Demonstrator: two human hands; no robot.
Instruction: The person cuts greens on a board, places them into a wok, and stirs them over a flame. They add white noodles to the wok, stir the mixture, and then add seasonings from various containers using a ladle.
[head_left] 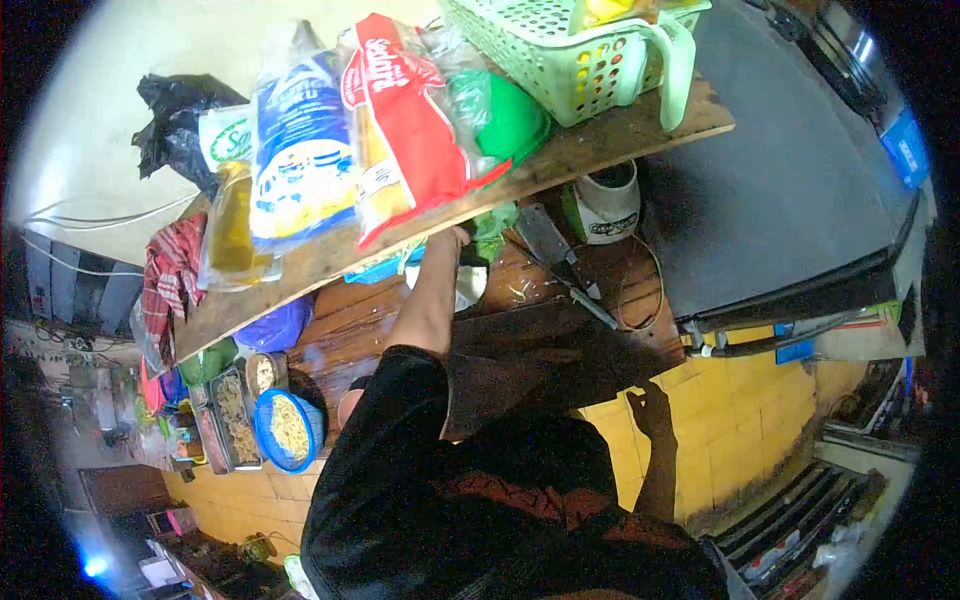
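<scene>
Basically, left hand [461, 236]: part-hidden at shelf [640, 117] edge, can't tell grip
Green bag [493, 232]: far table [530, 365], just right of left hand
Right hand [653, 413]: curled, fingertip contact unclear, beyond table's near right edge
Open room: bare table near; cleaver [547, 238] right

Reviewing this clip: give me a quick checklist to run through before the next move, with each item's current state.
1. Left hand grip visible: not ok, partly hidden at the edge of the wooden shelf.
2. Right hand empty: cannot tell, fingers curled beyond the table's edge.
3. Wide-bladed knife apart from the left hand: ok, it lies on the table to that hand's right.
4. Blue round basket holding its pale noodles: ok.
5. Green basket secure on the shelf: cannot tell.
</scene>
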